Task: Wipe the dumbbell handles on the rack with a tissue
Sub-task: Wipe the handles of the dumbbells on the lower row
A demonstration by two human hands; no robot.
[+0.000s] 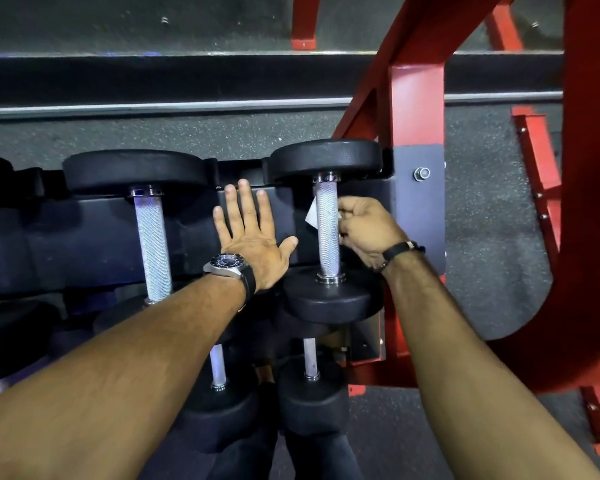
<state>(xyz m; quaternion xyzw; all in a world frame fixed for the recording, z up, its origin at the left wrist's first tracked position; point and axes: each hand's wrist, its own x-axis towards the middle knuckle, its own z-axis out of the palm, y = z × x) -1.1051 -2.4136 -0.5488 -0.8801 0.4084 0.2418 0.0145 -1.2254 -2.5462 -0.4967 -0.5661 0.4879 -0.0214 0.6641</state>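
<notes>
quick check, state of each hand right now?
Left hand: open, fingers straight and spread, holding nothing.
Right hand: closed on the tissue, wrapped round the handle of the rightmost top-row dumbbell.

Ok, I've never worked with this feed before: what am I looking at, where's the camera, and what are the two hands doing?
There is one picture, from a camera worn on the person's head, looking down at a dumbbell rack with a red frame. No machine here, just two bare hands. The right hand grips a white tissue wrapped behind the knurled handle of the rightmost dumbbell on the upper shelf. The left hand, with a wristwatch, is spread flat and open beside it, holding nothing. More dumbbells sit to the left and on the shelf below.
</notes>
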